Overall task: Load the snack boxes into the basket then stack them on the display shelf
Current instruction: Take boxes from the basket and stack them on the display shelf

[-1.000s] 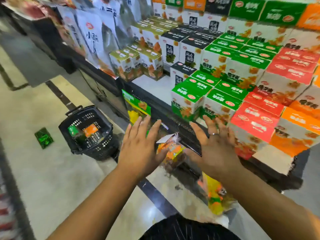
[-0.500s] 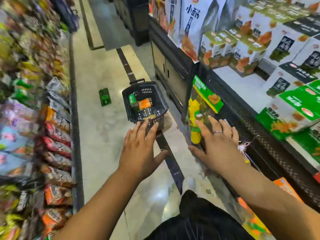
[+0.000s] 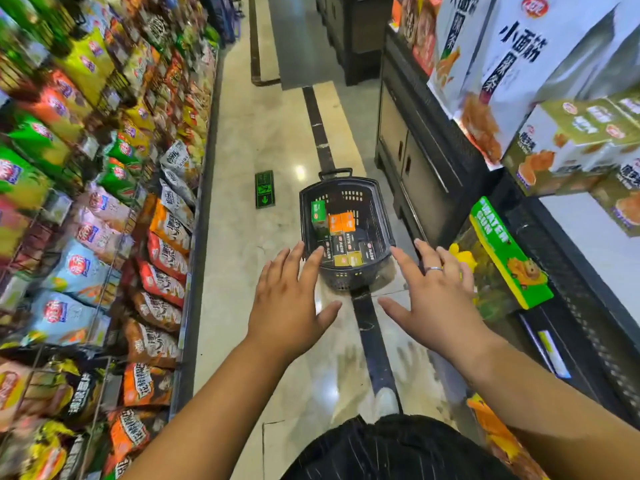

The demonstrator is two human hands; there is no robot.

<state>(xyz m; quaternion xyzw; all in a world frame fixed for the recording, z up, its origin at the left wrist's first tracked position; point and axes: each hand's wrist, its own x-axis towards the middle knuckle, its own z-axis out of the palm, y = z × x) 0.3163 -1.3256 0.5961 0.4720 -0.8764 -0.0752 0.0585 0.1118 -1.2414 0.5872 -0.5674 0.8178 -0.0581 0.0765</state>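
Aisle floor [image 3: 277, 133]: glossy pale tile w/ a dark strip running down the middle, under the basket.
Left rack [image 3: 86, 202]: full-height wall of snack bags, green, orange, blue, pink, brown; blurred at the near end.
Display shelf [image 3: 588, 244]: on the right, dark front edge, white deck partly bare; cabinet doors below it farther up the aisle.
White bags [image 3: 519, 64]: tall, w/ black Chinese print, standing at the shelf's far end.
Olive-top boxes [image 3: 581, 140]: stacked on the shelf just in front of the white bags.
Basket [image 3: 381, 216]: black plastic, on the floor mid-aisle, close to the shelf base; handle at its far end.
Snack boxes [image 3: 341, 237]: inside the basket, one green upright at far left, orange ones beside it, dark + yellow ones nearer.
Water gun pack [image 3: 505, 251]: green header card, yellow toy, hanging off the shelf front.
Left hand [image 3: 291, 299]: palm down, fingers spread, empty; fingertips overlap the basket's near-left rim, contact unclear.
Right hand [image 3: 433, 296]: palm down, fingers splayed, holding nothing; ring on one finger; just right of the basket's near rim.
Green floor sign [image 3: 265, 189]: flat on the tile, left of the basket.
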